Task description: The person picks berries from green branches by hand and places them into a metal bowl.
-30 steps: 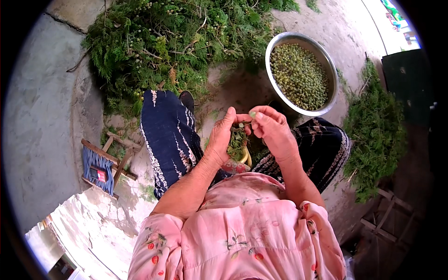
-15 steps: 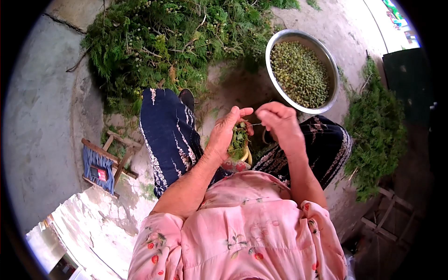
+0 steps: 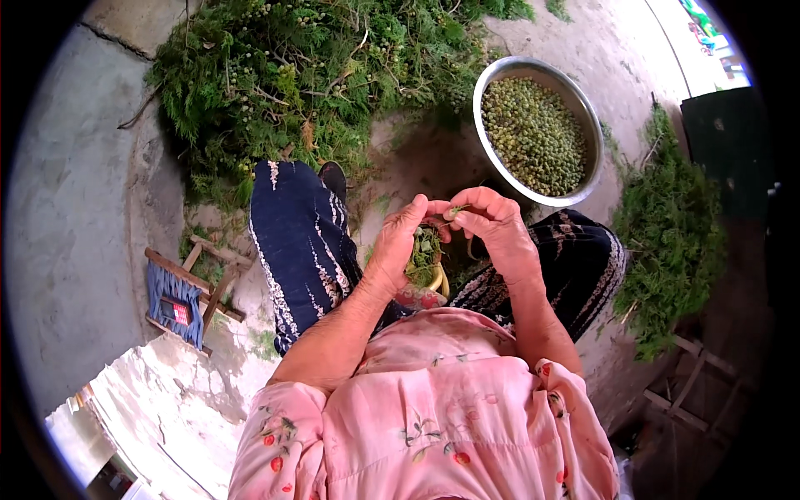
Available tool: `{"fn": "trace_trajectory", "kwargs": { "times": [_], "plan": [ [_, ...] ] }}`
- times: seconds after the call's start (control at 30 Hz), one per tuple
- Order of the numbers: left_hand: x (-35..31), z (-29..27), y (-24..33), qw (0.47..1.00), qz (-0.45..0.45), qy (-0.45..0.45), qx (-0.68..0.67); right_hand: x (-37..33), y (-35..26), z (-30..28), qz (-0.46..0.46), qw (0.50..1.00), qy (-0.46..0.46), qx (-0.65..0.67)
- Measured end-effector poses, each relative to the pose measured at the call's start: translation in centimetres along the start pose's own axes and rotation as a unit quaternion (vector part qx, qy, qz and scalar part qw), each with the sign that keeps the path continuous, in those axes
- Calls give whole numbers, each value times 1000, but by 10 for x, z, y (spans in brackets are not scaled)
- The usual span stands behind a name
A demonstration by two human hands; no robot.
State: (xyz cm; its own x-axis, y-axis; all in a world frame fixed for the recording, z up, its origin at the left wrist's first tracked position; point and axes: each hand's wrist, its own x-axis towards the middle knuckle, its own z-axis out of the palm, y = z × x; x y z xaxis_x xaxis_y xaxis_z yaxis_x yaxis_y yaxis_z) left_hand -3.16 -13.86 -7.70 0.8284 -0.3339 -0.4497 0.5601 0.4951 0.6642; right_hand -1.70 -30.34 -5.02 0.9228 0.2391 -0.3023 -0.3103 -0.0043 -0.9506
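In front of my lap, my left hand (image 3: 393,250) is curled around a green sprig (image 3: 427,246); its fingertips are partly hidden. Close against it, my right hand (image 3: 500,229) pinches a small green cone (image 3: 453,213) between thumb and fingers. Below the hands, between my knees, a yellow rim (image 3: 442,282) shows, perhaps of a container, mostly covered by greenery. Just beyond my right hand stands a wide metal basin (image 3: 593,137) with many small green cones (image 3: 533,133) in it.
A large heap of cut evergreen branches (image 3: 292,75) lies ahead, and another pile (image 3: 671,242) is at the right. A small wooden stool (image 3: 179,296) with a blue woven seat and a red-and-black object on it stands at the left. Wooden bars (image 3: 696,383) show at lower right.
My right hand has moved left and slightly down, up to my left fingertips, and now pinches the small green cone there. My left hand stays nearly in place.
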Motion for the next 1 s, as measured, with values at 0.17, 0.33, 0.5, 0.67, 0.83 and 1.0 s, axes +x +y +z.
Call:
{"fn": "trace_trajectory", "kwargs": {
  "times": [0.17,0.33,0.5,0.67,0.83,1.0],
  "plan": [
    [2,-1,-7,999,-4,34,-8,0,2,3,-9,999,3,-39],
    [3,-5,-12,993,51,40,101,-3,0,11,-30,975,13,-218],
    [4,-6,-12,994,40,72,78,-3,6,8,-33,980,0,-196],
    [1,-5,-2,990,-33,94,-100,3,9,-21,21,991,96,86],
    [2,-7,-6,988,-28,68,-137,19,-2,-61,-46,838,211,500],
    [4,-5,-4,988,-30,47,-143,2,7,-23,-35,994,49,91]
  ]
}}
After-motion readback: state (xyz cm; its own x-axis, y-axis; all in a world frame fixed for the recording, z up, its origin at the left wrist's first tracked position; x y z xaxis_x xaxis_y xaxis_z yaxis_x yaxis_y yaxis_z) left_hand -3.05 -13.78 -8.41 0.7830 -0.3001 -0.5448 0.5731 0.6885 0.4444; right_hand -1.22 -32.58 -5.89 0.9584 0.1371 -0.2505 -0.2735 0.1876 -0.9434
